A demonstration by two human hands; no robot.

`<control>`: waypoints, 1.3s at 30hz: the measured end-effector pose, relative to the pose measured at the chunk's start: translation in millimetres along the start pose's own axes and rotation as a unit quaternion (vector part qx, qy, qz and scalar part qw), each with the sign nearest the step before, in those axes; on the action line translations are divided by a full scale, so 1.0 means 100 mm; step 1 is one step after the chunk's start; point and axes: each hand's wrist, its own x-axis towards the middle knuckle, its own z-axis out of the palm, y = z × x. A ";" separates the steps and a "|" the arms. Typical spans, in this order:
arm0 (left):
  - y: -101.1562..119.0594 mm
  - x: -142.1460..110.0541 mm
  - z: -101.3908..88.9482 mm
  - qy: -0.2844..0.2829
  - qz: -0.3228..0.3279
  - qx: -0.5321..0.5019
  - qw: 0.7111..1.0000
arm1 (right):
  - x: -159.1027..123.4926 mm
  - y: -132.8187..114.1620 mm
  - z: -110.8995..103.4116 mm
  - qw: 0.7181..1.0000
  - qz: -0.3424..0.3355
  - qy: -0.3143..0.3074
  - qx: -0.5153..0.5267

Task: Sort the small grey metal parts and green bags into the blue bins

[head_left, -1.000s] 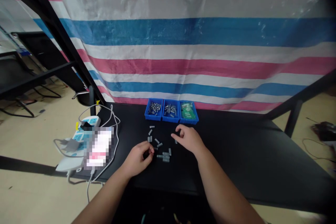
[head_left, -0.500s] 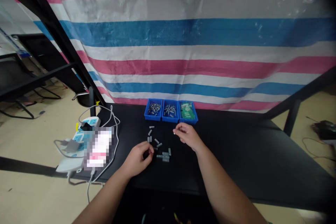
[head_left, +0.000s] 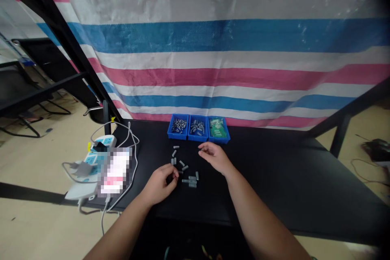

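Small gray cylinders [head_left: 191, 181] lie scattered on a black table [head_left: 274, 187] between the person's left hand [head_left: 159, 185], its fingers [head_left: 174, 175] curled closed on nothing that can be made out, and the right hand [head_left: 215, 157], loosely open, where one careless brush could send the cylinders rolling.

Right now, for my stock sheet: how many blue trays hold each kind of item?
Tray of small silver parts: 1
Tray of grey cylindrical parts: 1
Tray of green packets: 1
Total: 3
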 end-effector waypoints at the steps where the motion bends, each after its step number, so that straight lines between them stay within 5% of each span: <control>1: 0.00 0.00 0.00 0.000 -0.001 -0.001 1.000 | -0.02 0.00 0.00 0.998 -0.014 -0.028 -0.051; 6: -0.01 0.00 0.00 0.003 0.000 0.001 1.000 | -0.15 -0.11 -0.05 0.962 -0.020 -0.206 -0.176; 10: -0.02 -0.01 0.00 0.005 0.003 0.001 1.000 | -0.20 -0.18 -0.06 0.936 -0.037 -0.265 -0.228; 16: -0.01 0.00 0.00 0.003 -0.003 0.000 1.000 | -0.15 -0.11 -0.01 0.953 -0.072 -0.171 -0.239; 22: -0.01 -0.01 0.00 0.000 -0.004 -0.002 1.000 | -0.07 -0.03 -0.02 0.999 -0.036 -0.012 -0.033; 28: -0.01 0.00 0.00 0.002 -0.002 0.001 1.000 | -0.03 -0.01 -0.08 0.996 0.020 -0.076 -0.035; 34: -0.01 0.00 0.00 0.003 0.004 -0.005 1.000 | 0.04 -0.03 -0.01 0.980 0.026 0.106 0.168; 39: -0.02 0.00 0.00 -0.001 0.000 -0.004 1.000 | 0.00 -0.03 -0.09 0.999 0.031 0.027 0.030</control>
